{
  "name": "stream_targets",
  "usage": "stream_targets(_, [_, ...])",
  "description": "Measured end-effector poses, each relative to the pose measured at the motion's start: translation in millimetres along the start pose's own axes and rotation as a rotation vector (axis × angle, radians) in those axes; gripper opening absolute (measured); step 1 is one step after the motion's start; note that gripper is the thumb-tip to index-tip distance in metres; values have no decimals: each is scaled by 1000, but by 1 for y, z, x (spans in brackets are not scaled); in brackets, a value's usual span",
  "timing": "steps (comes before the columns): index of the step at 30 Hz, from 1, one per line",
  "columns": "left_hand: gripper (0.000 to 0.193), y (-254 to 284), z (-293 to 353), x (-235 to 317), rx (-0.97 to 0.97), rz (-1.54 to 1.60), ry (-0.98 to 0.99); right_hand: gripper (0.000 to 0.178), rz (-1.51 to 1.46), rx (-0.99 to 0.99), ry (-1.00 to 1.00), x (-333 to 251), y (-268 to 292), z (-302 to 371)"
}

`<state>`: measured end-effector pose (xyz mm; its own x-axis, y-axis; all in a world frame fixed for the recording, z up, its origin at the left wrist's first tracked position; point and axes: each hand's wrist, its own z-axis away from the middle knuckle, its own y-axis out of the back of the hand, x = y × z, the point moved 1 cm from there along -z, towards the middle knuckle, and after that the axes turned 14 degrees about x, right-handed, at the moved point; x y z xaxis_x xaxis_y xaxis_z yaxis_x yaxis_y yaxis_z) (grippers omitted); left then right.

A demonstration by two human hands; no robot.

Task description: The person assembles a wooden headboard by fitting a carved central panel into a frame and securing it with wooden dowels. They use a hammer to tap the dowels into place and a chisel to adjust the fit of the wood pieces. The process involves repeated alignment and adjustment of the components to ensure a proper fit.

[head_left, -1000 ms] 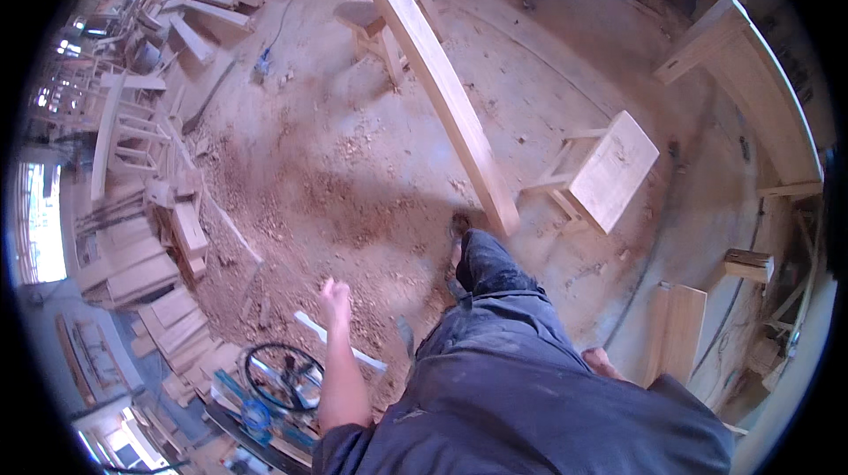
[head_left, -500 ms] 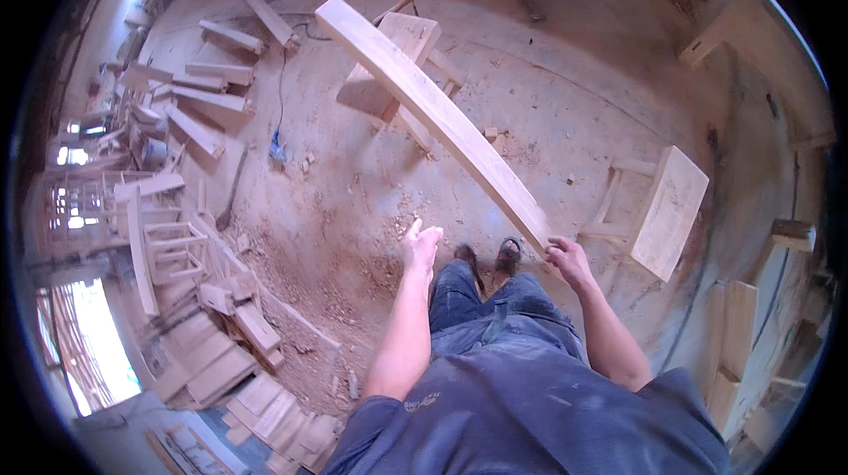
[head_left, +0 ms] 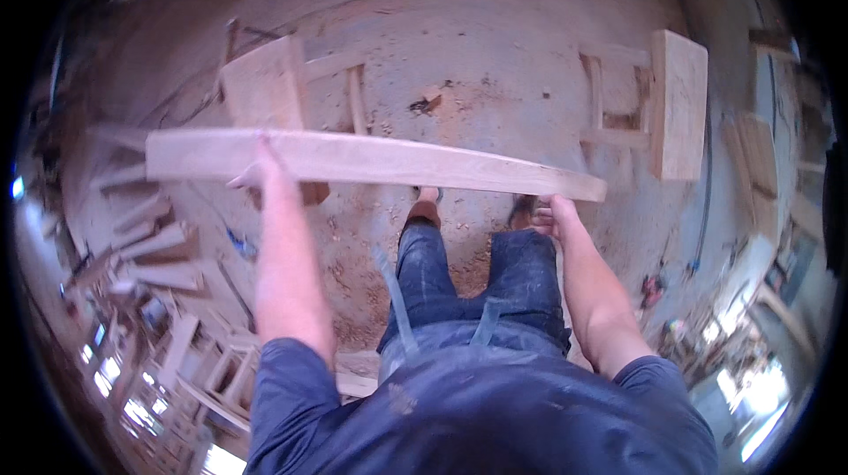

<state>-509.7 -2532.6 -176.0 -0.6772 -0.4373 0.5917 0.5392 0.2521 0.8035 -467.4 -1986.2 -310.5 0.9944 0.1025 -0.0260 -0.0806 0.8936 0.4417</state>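
A long pale wooden plank (head_left: 397,162) is held crosswise in front of my legs, above the floor. My left hand (head_left: 260,168) grips it toward its wide left end, slightly blurred by motion. At the narrower right end, my right hand (head_left: 551,214) holds the lower edge, and part of its fingers is hidden. Behind the plank's left half stands a wooden trestle (head_left: 265,82) with a thick board top, partly covered by the plank.
A second wooden trestle (head_left: 680,104) stands at the right. Wood chips (head_left: 433,104) lie on the floor ahead. Several cut wooden pieces (head_left: 163,250) lie at the left, near a blue object (head_left: 240,243). More boards (head_left: 755,157) lean at the far right.
My left hand has reached forward and taken hold of the plank. The plank has swung from slanting to nearly level across the view, and the whole view has turned.
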Motion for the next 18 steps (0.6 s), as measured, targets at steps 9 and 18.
stream_targets(9, [112,-43,38,9,74,-237,-136,82,-673,6,-419,-13,-118,-88])
stream_targets(18, [115,-48,-74,-34,-502,30,-11,72,-946,159,-297,13,-135,-134])
